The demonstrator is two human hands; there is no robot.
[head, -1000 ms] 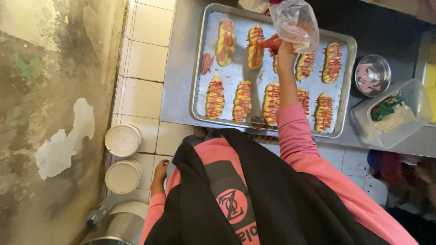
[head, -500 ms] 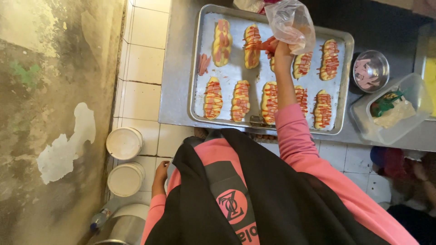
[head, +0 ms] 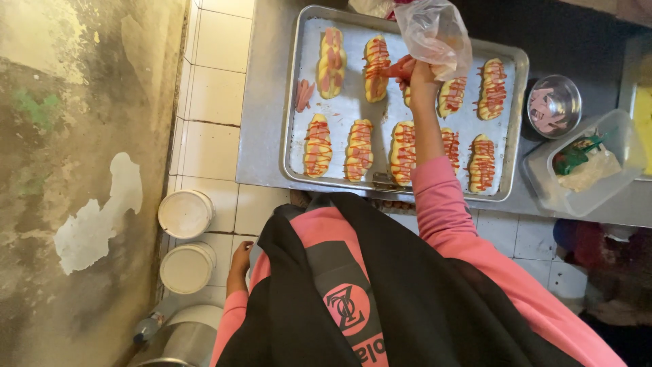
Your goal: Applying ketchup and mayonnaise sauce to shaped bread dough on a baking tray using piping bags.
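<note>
My right hand [head: 420, 76] is shut on a clear plastic piping bag [head: 435, 34] with red sauce at its tip. It hovers over the top row of a metal baking tray [head: 299, 146]. The tray holds several oblong buns [head: 360, 149] topped with sausage slices and red sauce zigzags. The bag's tip sits beside the second bun of the top row [head: 375, 68]. A few loose sausage slices [head: 303, 94] lie on the tray's left side. My left hand [head: 239, 261] hangs by my hip against the black apron and holds nothing.
The tray rests on a steel counter [head: 261, 102] above a white tiled wall. A small metal bowl of sausage slices [head: 552, 105] and a clear plastic tub [head: 584, 163] stand to the right. Two white lidded buckets [head: 185, 214] and a steel pot [head: 183, 340] sit on the floor at left.
My right hand and the bag have drifted slightly left along the top row of buns. My left hand has stayed at my side.
</note>
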